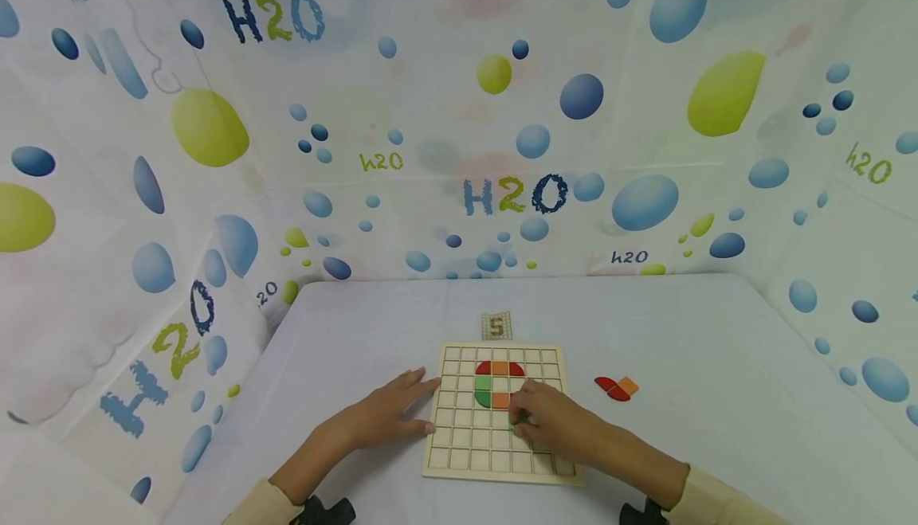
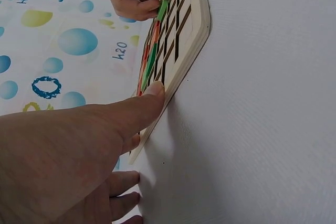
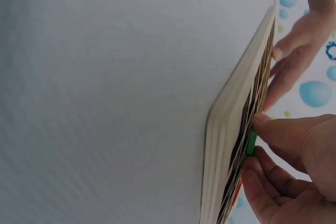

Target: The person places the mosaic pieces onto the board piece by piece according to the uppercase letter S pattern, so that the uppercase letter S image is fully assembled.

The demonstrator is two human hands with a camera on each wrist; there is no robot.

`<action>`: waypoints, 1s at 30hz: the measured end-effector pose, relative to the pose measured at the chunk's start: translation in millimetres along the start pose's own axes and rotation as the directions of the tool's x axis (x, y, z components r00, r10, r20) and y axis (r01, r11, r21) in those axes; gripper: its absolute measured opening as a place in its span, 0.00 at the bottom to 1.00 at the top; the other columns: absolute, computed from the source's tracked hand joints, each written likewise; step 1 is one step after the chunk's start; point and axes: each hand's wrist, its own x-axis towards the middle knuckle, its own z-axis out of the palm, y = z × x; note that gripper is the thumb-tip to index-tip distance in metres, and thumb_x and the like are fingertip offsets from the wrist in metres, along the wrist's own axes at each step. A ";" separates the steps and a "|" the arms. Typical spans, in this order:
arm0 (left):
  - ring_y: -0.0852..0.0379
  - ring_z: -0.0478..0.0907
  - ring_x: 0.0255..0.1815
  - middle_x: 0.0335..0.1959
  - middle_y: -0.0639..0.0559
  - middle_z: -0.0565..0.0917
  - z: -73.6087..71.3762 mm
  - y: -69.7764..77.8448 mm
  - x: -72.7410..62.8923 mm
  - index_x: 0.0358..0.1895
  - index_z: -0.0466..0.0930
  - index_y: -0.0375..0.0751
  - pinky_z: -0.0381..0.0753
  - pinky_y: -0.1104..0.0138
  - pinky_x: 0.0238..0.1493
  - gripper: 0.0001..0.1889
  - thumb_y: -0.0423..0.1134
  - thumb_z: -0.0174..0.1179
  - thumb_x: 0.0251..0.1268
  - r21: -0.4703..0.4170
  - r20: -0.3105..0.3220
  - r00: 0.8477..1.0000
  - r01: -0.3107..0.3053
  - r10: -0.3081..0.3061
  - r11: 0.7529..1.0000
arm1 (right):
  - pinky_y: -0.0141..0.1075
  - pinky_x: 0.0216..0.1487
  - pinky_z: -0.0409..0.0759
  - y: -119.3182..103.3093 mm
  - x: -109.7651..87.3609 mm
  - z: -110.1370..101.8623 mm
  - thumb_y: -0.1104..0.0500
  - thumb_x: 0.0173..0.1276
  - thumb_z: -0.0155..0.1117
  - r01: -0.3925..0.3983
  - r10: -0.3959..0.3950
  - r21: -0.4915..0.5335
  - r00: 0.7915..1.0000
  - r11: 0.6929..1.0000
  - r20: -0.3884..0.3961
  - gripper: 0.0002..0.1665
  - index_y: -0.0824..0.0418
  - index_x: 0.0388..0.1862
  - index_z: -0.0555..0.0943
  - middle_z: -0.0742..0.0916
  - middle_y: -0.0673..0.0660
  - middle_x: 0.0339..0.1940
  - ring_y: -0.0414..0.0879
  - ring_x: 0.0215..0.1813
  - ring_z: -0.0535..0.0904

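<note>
A wooden grid board [image 1: 466,461] lies on the table. My left hand [image 1: 387,409] rests at its left edge, fingers loosely extended, thumb on the rim in the left wrist view. Over the board's right half, my right hand [image 1: 555,417] pinches a green tile [image 3: 251,142] between thumb and fingers, right at the grid. In the upper cells sit an orange square [image 1: 500,367] between two rounded red tiles [image 1: 484,368], a green square [image 1: 484,383] below, then a rounded green tile [image 1: 484,400] and another orange square [image 1: 500,401]. My right fingers hide the cells beside that one.
Behind the board lies a small card [image 1: 496,326] with an S-like figure on a grid. To the right are two loose red tiles [image 1: 618,393] and an orange tile [image 1: 628,385]. A patterned cloth [image 1: 430,111] hangs behind the white table [image 1: 703,366].
</note>
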 end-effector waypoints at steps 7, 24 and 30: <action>0.38 0.53 0.86 0.86 0.40 0.58 0.7 -0.3 0.1 0.82 0.65 0.56 0.62 0.37 0.80 0.40 0.62 0.66 0.71 -0.001 -0.005 1.000 0.002 -0.002 1.000 | 0.30 0.45 0.83 -2.2 1.2 -2.8 0.62 0.70 0.75 -0.016 0.017 -0.029 1.000 0.999 0.003 0.08 0.49 0.38 0.84 0.79 0.41 0.38 0.35 0.43 0.74; 0.38 0.53 0.86 0.86 0.41 0.58 0.0 1.8 -0.2 0.82 0.65 0.57 0.62 0.38 0.80 0.40 0.62 0.66 0.70 0.007 -0.003 1.000 0.022 -0.022 1.000 | 0.32 0.48 0.84 -2.7 -1.3 -10.7 0.61 0.71 0.75 -0.042 0.046 -0.070 0.998 0.997 0.046 0.07 0.49 0.43 0.86 0.80 0.42 0.40 0.37 0.44 0.75; 0.38 0.53 0.87 0.86 0.41 0.58 0.5 1.6 0.1 0.82 0.65 0.56 0.62 0.38 0.80 0.41 0.63 0.66 0.70 0.008 -0.002 1.000 0.022 -0.022 1.000 | 0.30 0.45 0.82 -2.1 0.9 -8.9 0.62 0.71 0.74 -0.024 0.028 -0.074 0.998 0.997 0.047 0.08 0.49 0.42 0.86 0.80 0.43 0.39 0.37 0.42 0.74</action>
